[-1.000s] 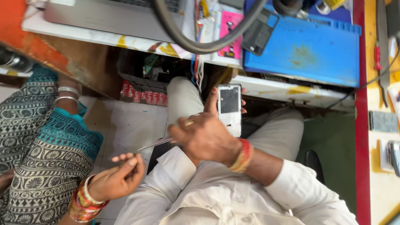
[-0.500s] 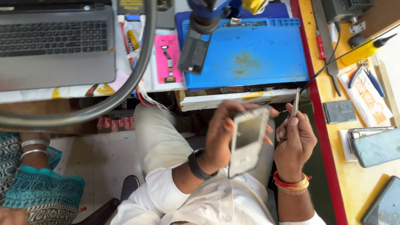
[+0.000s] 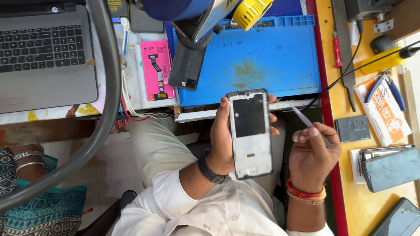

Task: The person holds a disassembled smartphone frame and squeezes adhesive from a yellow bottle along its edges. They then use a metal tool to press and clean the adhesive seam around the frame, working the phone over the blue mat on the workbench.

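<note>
Your left hand (image 3: 223, 144) is wrapped around a phone frame (image 3: 250, 133), fingers curled over its far edge, thumb along the near edge; the frame stands upright over your lap, dark panel above, pale plate below. Your right hand (image 3: 311, 155) is closed on thin tweezers (image 3: 306, 122), pinched between thumb and forefingers, tip pointing up and left, just beside the frame but apart from it.

Packages and labels:
- Pink packet (image 3: 157, 70), flat rectangle with a dark strip part pictured on it, up and left of your left hand, lying on a white sheet.
- White-and-orange packet (image 3: 385, 111), right of your right hand, with blue-handled pliers (image 3: 387, 85) lying on it.
- Small dark square pad (image 3: 352, 128), just right of the tweezers.

Other things:
- Blue mat (image 3: 262, 61), directly beyond both hands; a dark phone (image 3: 187, 67) overlaps its left edge.
- Laptop (image 3: 43, 52), far left of your left hand.
- Grey hose (image 3: 107, 109), curving down across the view left of your left hand, covering part of the laptop and floor.
- Two phones (image 3: 387, 168), right of your right hand, on the yellow bench (image 3: 363, 205).
- Red screwdriver (image 3: 337, 48), above your right hand.
- Another person's arm with bangles (image 3: 26, 161), far lower left.
</note>
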Demonstrator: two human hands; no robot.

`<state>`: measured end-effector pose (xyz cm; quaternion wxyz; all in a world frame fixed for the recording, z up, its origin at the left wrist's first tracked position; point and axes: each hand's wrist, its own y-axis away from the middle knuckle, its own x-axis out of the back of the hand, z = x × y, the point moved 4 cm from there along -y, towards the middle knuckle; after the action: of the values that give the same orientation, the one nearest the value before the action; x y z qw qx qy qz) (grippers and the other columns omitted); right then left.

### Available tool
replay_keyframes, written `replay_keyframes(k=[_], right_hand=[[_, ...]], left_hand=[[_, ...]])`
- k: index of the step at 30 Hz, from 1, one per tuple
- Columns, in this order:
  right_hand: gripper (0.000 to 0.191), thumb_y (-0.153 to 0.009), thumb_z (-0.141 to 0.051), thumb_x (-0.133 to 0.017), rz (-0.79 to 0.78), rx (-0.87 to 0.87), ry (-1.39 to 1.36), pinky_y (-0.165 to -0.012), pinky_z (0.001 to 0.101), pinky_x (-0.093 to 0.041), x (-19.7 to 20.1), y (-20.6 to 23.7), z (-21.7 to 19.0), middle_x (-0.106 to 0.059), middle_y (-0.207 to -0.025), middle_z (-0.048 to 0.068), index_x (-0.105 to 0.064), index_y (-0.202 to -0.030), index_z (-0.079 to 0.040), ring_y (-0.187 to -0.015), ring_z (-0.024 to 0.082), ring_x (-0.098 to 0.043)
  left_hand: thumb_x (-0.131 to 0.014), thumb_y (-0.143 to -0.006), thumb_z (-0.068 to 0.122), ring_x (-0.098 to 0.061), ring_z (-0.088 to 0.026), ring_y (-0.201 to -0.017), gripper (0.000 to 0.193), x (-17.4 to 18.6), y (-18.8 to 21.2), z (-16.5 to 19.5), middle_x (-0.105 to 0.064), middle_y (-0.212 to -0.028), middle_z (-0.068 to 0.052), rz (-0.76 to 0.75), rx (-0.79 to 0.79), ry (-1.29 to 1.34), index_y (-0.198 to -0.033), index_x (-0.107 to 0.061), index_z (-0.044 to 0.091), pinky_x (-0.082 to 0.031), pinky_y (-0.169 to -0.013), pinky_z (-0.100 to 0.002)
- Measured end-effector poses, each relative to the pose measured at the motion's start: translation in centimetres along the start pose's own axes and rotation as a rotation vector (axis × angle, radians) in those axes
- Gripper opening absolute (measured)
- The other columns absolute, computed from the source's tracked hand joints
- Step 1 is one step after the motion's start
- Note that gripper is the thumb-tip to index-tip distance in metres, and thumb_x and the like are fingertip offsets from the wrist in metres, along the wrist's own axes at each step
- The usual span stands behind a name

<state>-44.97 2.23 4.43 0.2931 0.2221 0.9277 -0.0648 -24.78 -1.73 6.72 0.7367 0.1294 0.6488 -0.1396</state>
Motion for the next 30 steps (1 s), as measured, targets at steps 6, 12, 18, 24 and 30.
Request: replay_keyframes(k=[6, 12, 18, 24, 30], right_hand=[[0.008, -0.111, 0.003, -0.056, -0.096, 0.002, -0.109, -0.07, 0.0338, -0.046, -2.5, -2.2, 0.4, -0.065, -0.084, 0.012, -0.064, -0.111, 0.002, -0.071, 0.018, -0.057], [0.03, -0.102, -0.002, -0.043, -0.051, -0.066, -0.027, -0.069, 0.0385, -0.057, -5.5, -3.7, 2.5, -0.07, -0.088, 0.015, -0.066, -0.118, 0.007, -0.073, 0.023, -0.066], [0.012, -0.102, 0.009, -0.062, -0.195, 0.052, 0.318, -0.082, 0.0363, -0.065, -9.5, -3.4, 3.8, -0.073, -0.1, 0.019, -0.064, -0.113, 0.011, -0.092, 0.024, -0.076], [0.011, -0.106, 0.001, -0.063, -0.324, 0.201, 0.612, -0.079, 0.0306, -0.063, -11.5, -3.1, 4.2, -0.073, -0.099, 0.018, -0.064, -0.111, 0.011, -0.09, 0.02, -0.075], [0.013, -0.11, -0.004, -0.062, -0.333, 0.232, 0.601, -0.083, 0.0276, -0.063, -12.2, -3.6, 5.4, -0.073, -0.107, 0.017, -0.061, -0.113, 0.009, -0.095, 0.017, -0.075]], left_hand=[[-0.038, -0.11, 0.058, -0.068, -0.028, -0.105, 0.068, 1.9, -1.9, 1.7, -0.062, -0.139, -0.021, 0.231, -0.052, -0.172, -0.141, -0.054, 0.0, -0.06, -0.087, -0.047], [-0.041, -0.11, 0.049, -0.068, -0.028, -0.099, 0.048, 3.2, -3.0, 3.5, -0.064, -0.131, -0.023, 0.333, -0.231, -0.432, -0.128, -0.048, 0.006, -0.062, -0.081, -0.045], [-0.039, -0.113, 0.047, -0.068, -0.029, -0.102, 0.045, 3.9, -3.6, 3.9, -0.064, -0.132, -0.024, 0.277, -0.266, -0.448, -0.125, -0.047, 0.005, -0.062, -0.084, -0.045], [-0.038, -0.109, 0.05, -0.069, -0.029, -0.104, 0.048, 4.4, -3.6, 3.6, -0.062, -0.133, -0.02, 0.21, -0.244, -0.317, -0.133, -0.046, 0.008, -0.061, -0.09, -0.045], [-0.038, -0.111, 0.051, -0.068, -0.029, -0.101, 0.052, 5.3, -3.1, 3.6, -0.063, -0.123, -0.018, 0.326, -0.279, -0.381, -0.137, -0.047, 0.007, -0.061, -0.085, -0.044]])
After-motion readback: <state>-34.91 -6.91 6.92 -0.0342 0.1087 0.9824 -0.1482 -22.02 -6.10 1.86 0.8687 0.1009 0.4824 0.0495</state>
